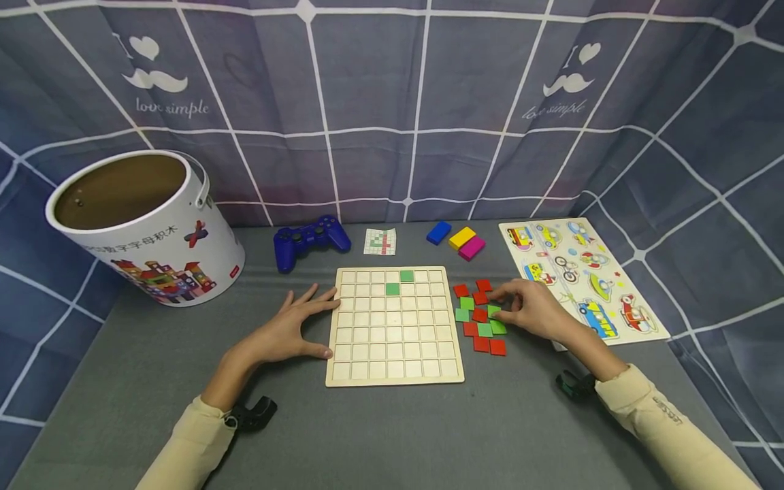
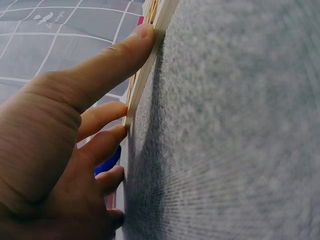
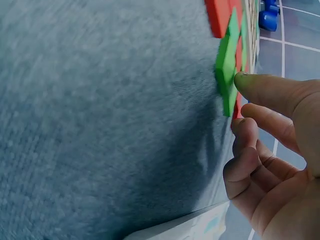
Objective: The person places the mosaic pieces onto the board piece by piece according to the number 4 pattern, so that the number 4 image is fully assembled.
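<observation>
A pale wooden grid board (image 1: 395,327) lies in the middle of the table, with one green tile (image 1: 407,275) in its top row and another (image 1: 392,289) just below to the left. My left hand (image 1: 288,330) rests along the board's left edge, fingers spread and thumb touching that edge; the left wrist view shows this contact too. Right of the board lie loose red tiles (image 1: 480,344) and green tiles (image 1: 467,303). Over their right side, my right hand (image 1: 529,306) has its thumb touching a green tile (image 3: 227,60). Its index fingertip stays apart from the thumb.
Behind the board lie a small pattern card (image 1: 380,241), a blue game controller (image 1: 311,239), and blue, yellow and magenta blocks (image 1: 471,248). A large white bucket (image 1: 153,231) stands at left. A picture puzzle board (image 1: 640,327) lies at right, partly under my right hand.
</observation>
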Demonstrator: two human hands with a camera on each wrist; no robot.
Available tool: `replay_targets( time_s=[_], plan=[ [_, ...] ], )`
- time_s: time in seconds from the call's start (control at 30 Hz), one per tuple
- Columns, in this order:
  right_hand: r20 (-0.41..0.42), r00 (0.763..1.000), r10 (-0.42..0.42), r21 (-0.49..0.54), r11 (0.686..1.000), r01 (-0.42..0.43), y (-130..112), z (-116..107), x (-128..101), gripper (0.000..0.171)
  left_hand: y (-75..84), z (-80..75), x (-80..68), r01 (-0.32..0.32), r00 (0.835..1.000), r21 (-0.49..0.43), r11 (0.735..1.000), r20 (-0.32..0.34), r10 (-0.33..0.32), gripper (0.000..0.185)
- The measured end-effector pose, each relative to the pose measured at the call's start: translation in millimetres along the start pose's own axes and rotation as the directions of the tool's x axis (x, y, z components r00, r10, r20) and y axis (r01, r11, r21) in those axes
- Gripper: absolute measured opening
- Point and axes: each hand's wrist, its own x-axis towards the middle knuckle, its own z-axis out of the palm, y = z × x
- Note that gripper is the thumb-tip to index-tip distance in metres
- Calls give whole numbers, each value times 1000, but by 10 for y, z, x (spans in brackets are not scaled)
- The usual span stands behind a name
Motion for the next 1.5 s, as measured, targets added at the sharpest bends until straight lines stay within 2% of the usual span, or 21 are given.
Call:
replay_targets(
  time_s=[0.5,0.73,0.97,1.1,1.23,1.37,1.5],
  plan=[
    [16,999,33,34,999,-33,108,13,-32,32,-11,12,0,-6,1000,-6,1000,-1,6,96],
    [6,999,49,114,992,-50,179,42,-28,31,-18,17,-6,-3,1000,-5,1000,3,3,96],
    [-24,998,60,235,970,-53,202,24,-41,27,7,3,-11,1,1000,0,1000,4,-1,95],
    [-40,998,52,324,945,-36,92,20,21,29,7,-6,-15,5,1000,-7,1000,2,-5,96],
    [-30,999,16,391,920,-3,-156,43,134,28,-11,-3,-22,5,1000,-9,1000,-1,-5,97],
    [-32,998,-63,404,912,70,-407,101,259,26,-22,6,-25,0,1000,-9,1000,-2,0,97],
    [-45,993,-112,397,910,121,-464,247,409,25,-22,6,-19,-6,1000,-3,1000,-2,6,97]
  ],
)
